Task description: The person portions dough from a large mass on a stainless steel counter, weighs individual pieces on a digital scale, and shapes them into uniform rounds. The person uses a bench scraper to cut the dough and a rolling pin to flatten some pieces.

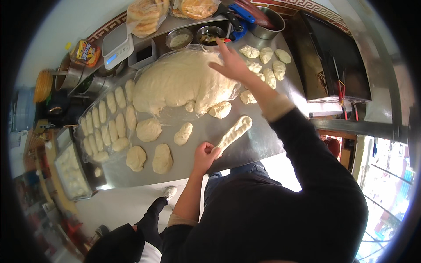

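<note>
My left hand [205,157] pinches the near end of a long flattened dough strip [234,133], which lies slantwise on the steel table [260,144]. My right hand [230,60] is stretched out with its fingers apart, over the far right side of a large dough mass [177,79] partly wrapped in clear plastic film. Its fingertips are near a metal bowl of dark liquid [210,34] with a red-tipped utensil. Several dough pieces [149,130] lie left of my left hand. Lumpier dough pieces [269,78] are beside my right forearm. Rows of dough rolls [111,128] rest on film at the left.
At the back stand a second metal bowl [179,38], a digital scale [118,46], bagged flatbreads [146,16] and a metal pot [271,28]. A black appliance [332,56] is at the right. Another person's leg [153,210] shows below the table, near a tray of dough [70,172].
</note>
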A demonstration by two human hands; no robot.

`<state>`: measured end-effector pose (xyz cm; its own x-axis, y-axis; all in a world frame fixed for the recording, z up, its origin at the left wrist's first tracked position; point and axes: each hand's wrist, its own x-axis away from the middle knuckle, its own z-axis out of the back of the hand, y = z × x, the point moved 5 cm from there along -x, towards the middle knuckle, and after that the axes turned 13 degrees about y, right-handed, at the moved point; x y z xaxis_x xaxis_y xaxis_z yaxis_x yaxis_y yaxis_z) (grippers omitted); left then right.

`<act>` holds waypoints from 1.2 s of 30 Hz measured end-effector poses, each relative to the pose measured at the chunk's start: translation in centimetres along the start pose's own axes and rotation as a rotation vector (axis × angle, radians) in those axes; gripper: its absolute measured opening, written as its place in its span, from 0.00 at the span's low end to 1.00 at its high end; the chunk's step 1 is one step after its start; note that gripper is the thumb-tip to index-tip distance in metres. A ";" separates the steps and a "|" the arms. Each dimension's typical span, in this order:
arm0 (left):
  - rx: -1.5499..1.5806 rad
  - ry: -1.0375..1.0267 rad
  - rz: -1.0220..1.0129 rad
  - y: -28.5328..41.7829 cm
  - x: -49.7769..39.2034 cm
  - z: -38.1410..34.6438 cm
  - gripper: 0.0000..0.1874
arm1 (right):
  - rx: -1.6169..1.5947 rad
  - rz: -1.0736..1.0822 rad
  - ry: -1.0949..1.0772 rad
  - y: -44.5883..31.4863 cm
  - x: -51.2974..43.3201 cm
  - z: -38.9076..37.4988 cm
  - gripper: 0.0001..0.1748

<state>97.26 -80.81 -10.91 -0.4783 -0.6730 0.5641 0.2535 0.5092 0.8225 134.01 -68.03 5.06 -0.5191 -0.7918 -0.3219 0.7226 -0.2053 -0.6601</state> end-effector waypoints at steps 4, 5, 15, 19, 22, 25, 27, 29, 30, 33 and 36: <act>-0.059 0.022 0.072 0.6 0.5 -0.1 0.16 | 0.556 0.121 -0.157 1.3 -9.9 -7.1 0.66; -0.061 0.009 0.034 0.9 0.6 -0.3 0.16 | 0.538 0.096 -0.205 1.8 -10.9 -8.5 0.67; -0.044 -0.020 -0.031 0.0 0.2 0.1 0.11 | -0.027 -0.054 0.119 2.7 7.8 2.1 0.29; 0.037 -0.030 0.137 -0.7 -0.9 -0.1 0.11 | 0.210 -0.337 0.146 -1.0 26.5 3.6 0.21; -0.014 -0.040 0.132 -0.4 -1.3 -0.2 0.10 | 0.267 0.054 -0.138 -4.6 33.5 0.4 0.32; -0.073 -0.069 0.136 -0.3 -1.5 0.0 0.09 | 0.401 0.259 -0.086 -4.3 34.1 0.2 0.40; -0.121 -0.087 0.087 -0.2 -1.5 0.2 0.09 | 0.536 0.087 0.134 -2.8 33.1 1.6 0.44; -0.116 -0.091 0.092 -0.3 -1.5 0.3 0.09 | 0.513 0.128 -0.066 -2.8 33.3 0.5 0.49; -0.109 -0.089 0.099 -0.5 -1.6 0.3 0.09 | 0.432 0.160 -0.207 -3.2 34.0 -0.2 0.51; -0.052 -0.088 0.105 -0.7 -1.6 0.2 0.09 | 0.262 0.400 -0.371 -5.3 35.7 -1.0 0.53; -0.043 -0.084 0.096 -0.8 -1.4 0.1 0.09 | 0.357 0.072 -0.085 -2.7 31.6 0.5 0.48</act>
<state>97.62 -80.24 -12.40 -0.5183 -0.5738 0.6341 0.3370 0.5445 0.7681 115.90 -92.85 -2.99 -0.4327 -0.8531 -0.2916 0.8771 -0.3235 -0.3551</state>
